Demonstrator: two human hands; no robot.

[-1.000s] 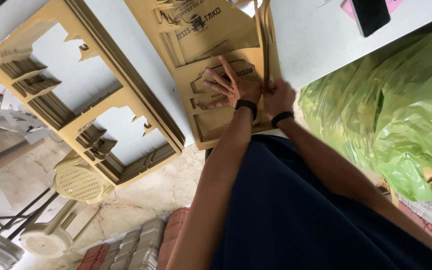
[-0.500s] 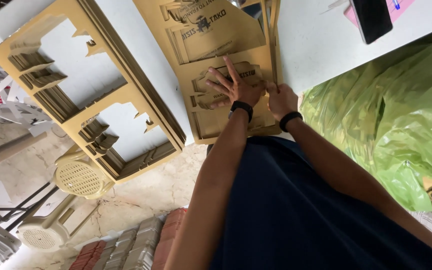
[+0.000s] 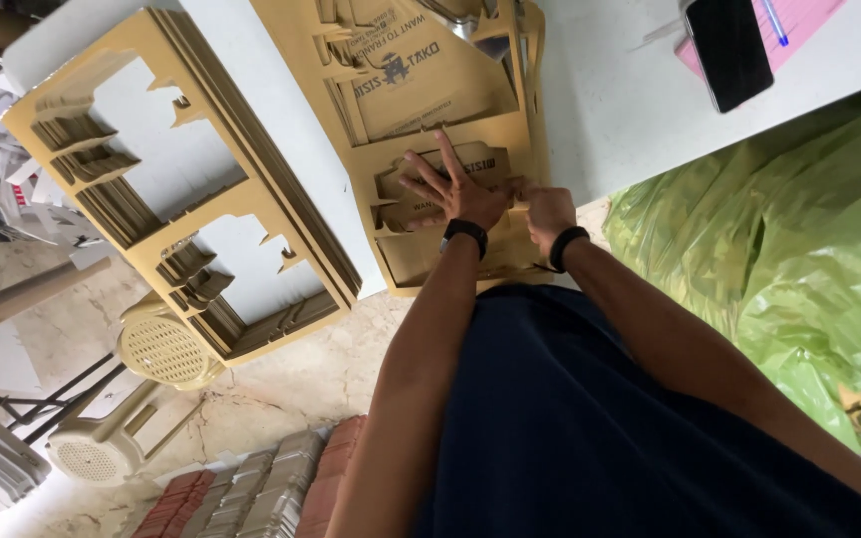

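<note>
Our left hand (image 3: 455,189) lies flat, fingers spread, on the printed cardboard sheet (image 3: 430,130) at the bench (image 3: 630,110) edge; our right hand (image 3: 548,207) pinches its cut flap, fingers closed.

Phone (image 3: 727,48); green bags (image 3: 779,239) — stools (image 3: 161,349)

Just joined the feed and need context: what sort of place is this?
Probably a small packaging workshop. Stacks of die-cut cardboard sheets and punched-out frames cover a white table, both hands press on one sheet, and a green plastic bag bulges alongside.
</note>
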